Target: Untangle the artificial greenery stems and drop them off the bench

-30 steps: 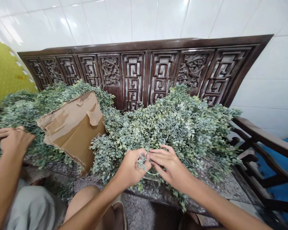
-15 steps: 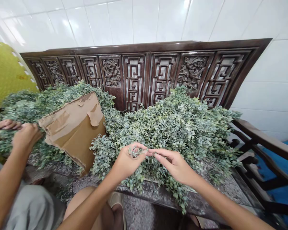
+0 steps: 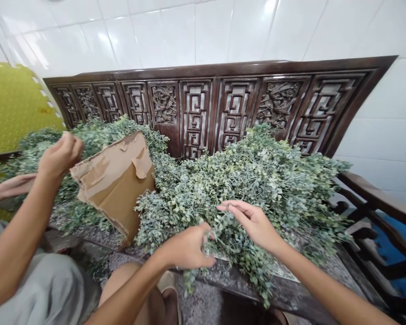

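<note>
A heap of grey-green leafy sprigs (image 3: 257, 176), which look like artificial foliage, lies on the bench seat. My right hand (image 3: 253, 221) pinches the thin stem end of one leafy sprig (image 3: 219, 225) between thumb and fingertips, just above the front of the heap. Lower and to the left, my left hand (image 3: 189, 246) curls loosely round the same sprig, leaves showing between thumb and forefinger. Part of the sprig hanging below is hidden behind the left hand.
A torn cardboard piece (image 3: 122, 180) stands between this heap and another leafy pile (image 3: 88, 135) at left. A co-worker's hands (image 3: 59, 155) work there. Behind is the bench's carved wooden back (image 3: 216, 115); its armrest (image 3: 379, 194) is at right. A yellow foam mat (image 3: 16, 108) leans far left.
My left hand has moved down, away from my right hand, along the sprig; before, they met at the fingertips. The co-worker's nearer hand has risen. The view has shifted slightly.
</note>
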Motion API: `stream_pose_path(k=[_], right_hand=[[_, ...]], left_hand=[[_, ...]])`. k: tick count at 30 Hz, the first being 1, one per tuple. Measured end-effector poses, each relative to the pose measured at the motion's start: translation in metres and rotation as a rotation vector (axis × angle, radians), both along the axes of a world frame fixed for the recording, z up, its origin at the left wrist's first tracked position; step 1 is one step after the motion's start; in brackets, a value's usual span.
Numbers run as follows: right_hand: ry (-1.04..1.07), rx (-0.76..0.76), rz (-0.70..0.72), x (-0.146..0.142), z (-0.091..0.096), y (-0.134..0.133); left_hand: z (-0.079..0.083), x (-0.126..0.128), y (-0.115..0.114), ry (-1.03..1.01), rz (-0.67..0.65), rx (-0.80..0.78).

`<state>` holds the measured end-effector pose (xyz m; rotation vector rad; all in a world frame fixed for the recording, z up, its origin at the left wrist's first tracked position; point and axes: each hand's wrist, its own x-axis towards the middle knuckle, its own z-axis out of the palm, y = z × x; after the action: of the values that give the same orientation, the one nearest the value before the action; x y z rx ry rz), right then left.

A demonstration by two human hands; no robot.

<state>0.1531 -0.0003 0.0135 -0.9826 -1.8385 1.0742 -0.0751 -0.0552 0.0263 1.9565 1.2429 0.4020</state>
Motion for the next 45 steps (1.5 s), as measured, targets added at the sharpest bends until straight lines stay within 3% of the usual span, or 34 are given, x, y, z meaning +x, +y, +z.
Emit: stream_pose_path(k=[5,10,14,17,21,24,27,30,33,40,45], right_hand=[[-0.057,0.078,-0.072,-0.031,0.008,0.033],[0.141,-0.158,0.137,-0.113,0.033,0.050],[0.148,-0.268,0.202,-0.158,0.046,0.060],[0.097,-0.313,0.222,-0.141,0.051,0.068],[0.118,-0.283,0.079,-0.068,0.048,0.069],[0.173,-0.345,-0.048,-0.019,0.039,0.047],[0.050,-0.367,0.003,0.002,0.031,0.007],[-0.141,-0.203,0.101,-0.001,0.028,-0.026],[-0.233,-0.030,0.095,-0.006,0.027,-0.040],[-0.240,0.099,-0.005,0.009,0.021,-0.035],[-0.205,0.119,0.083,0.015,0.017,-0.031]], left_hand=[[-0.005,0.009,-0.007,0.225,-0.184,-0.064],[-0.008,0.013,-0.008,0.261,-0.237,-0.002],[-0.004,0.014,-0.010,0.187,-0.193,-0.096],[-0.001,0.011,-0.010,0.005,-0.052,-0.116],[0.000,0.005,-0.006,-0.375,0.198,-0.080],[0.003,0.002,-0.001,-0.690,0.313,-0.155],[0.007,0.004,0.002,-0.868,0.376,-0.237],[0.012,0.010,0.002,-0.898,0.414,-0.258],[0.015,0.017,0.002,-0.873,0.420,-0.267],[0.012,0.020,0.006,-0.768,0.404,-0.270],[0.006,0.023,0.006,-0.724,0.325,-0.301]])
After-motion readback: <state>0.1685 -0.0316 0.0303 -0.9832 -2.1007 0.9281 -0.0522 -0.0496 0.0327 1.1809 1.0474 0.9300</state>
